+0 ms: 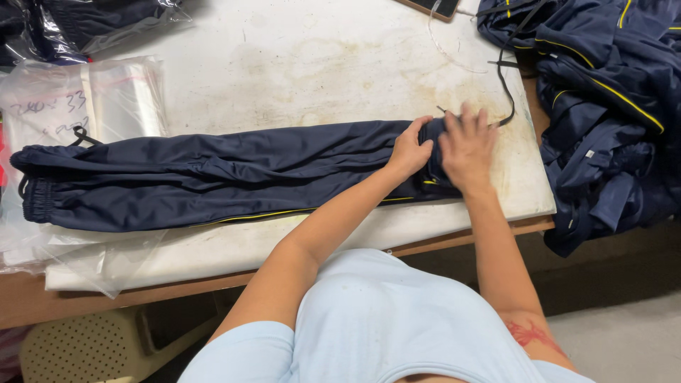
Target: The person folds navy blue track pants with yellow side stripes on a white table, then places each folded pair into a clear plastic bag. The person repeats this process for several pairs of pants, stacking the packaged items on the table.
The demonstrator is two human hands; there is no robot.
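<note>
Left hand point(410, 150) fingers curled, pinching the ankle end of the navy pants point(213, 174); right hand point(467, 145) fingers spread flat, pressing that same end, gripping nothing. Pants lie lengthwise across the white tabletop point(298, 64), waistband at the far end from the hands, beside the stack of clear plastic bags point(85, 99). Fold goes best with the yellow stripe edge lined up, fabric smoothed, right palm kept flat. Pile of navy clothes point(610, 106) just past the pants' ankle end.

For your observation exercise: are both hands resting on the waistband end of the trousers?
No, the left hand and right hand press the trousers at the cuff end.
</note>
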